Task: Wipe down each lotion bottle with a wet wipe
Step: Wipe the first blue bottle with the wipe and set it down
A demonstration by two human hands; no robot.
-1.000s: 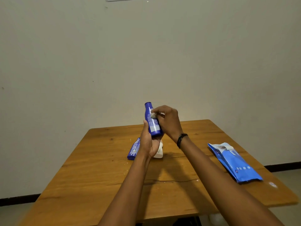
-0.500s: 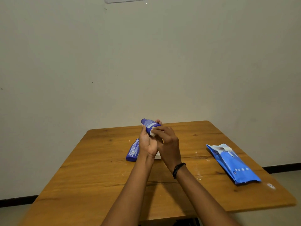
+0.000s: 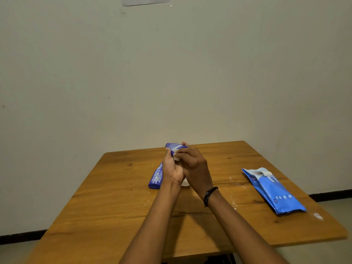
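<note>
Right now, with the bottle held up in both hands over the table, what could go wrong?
1. The held lotion bottle lies tilted, nearly sideways, in the left hand while the right hand rubs the wet wipe on it; a damp surface might slip.
2. A drop would likely land by the second bottle lying on the table, possibly rolling it.
3. The wipes pack appears open, so wipes may dry.

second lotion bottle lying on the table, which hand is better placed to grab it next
Left. The left hand is right beside the lying bottle, though it must first set down the held bottle. The right hand is farther away and pinches the wipe.
</note>
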